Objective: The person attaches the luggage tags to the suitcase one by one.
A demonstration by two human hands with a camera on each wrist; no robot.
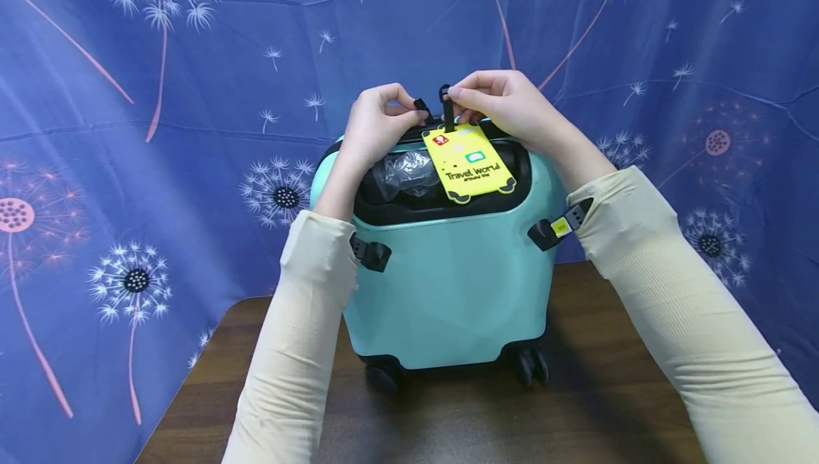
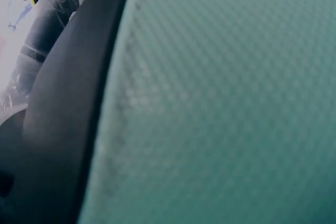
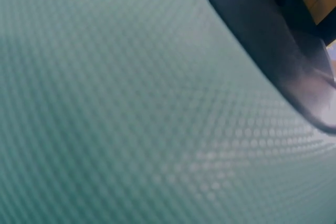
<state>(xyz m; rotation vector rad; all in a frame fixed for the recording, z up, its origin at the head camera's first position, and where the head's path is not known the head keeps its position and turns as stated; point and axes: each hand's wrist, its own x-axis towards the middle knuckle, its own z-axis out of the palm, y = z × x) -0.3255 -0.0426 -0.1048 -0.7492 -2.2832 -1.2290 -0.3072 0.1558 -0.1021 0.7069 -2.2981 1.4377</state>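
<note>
A turquoise suitcase (image 1: 454,279) stands upright, a plastic-wrapped handle (image 1: 409,174) in its black top recess. The yellow luggage tag (image 1: 475,162) lies against that recess, a black strap (image 1: 448,112) rising from its upper edge. My left hand (image 1: 377,123) pinches the strap's black end (image 1: 421,104) at the suitcase top. On the other side, my right hand (image 1: 505,105) pinches the looped part of the strap between thumb and fingers. Both wrist views are filled mostly by the suitcase shell (image 2: 220,98) (image 3: 115,108); neither shows the hands.
The suitcase rests by its black wheels (image 1: 384,376) on a brown wooden table (image 1: 614,393). Behind it hangs a blue cloth (image 1: 409,30) with dandelion prints. Small black wrist cameras (image 1: 371,254) sit close to the suitcase front on both sides.
</note>
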